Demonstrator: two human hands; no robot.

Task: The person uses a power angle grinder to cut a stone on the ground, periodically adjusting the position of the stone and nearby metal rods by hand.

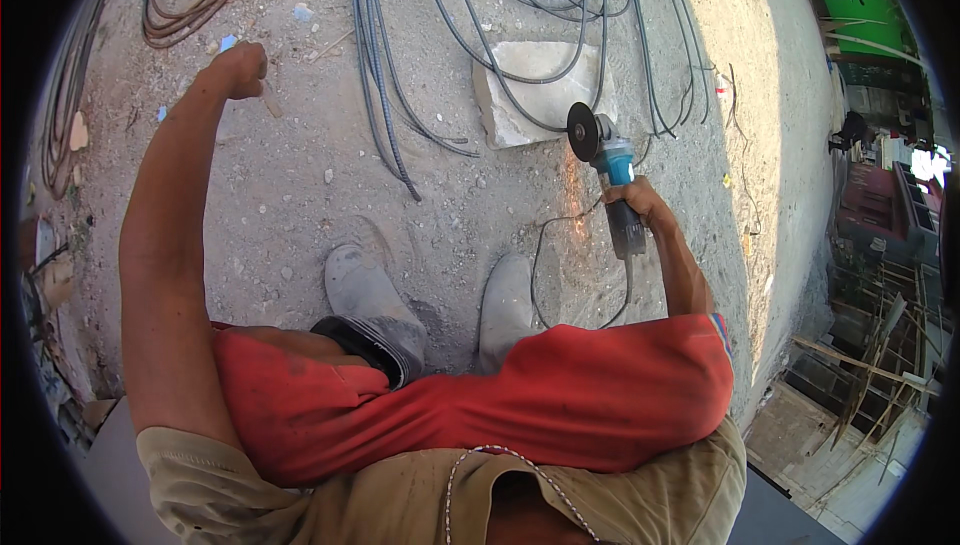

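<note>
My right hand is wrapped around the body of a teal and black angle grinder. Its dark cutting disc stands on edge at a steel rebar rod, by the right edge of a pale stone slab. Orange sparks stream from the disc toward me. Whether disc and rod touch, I cannot tell. A black power cord loops from the grinder's rear end across the ground. My left hand is closed in a fist out at the upper left; no object shows in it.
More bent rebar lies in loops along the far side, with loose ends pointing at me. My dusty boots stand on gravelly ground below the slab. On the right are a sunlit strip, a wooden frame and a green surface.
</note>
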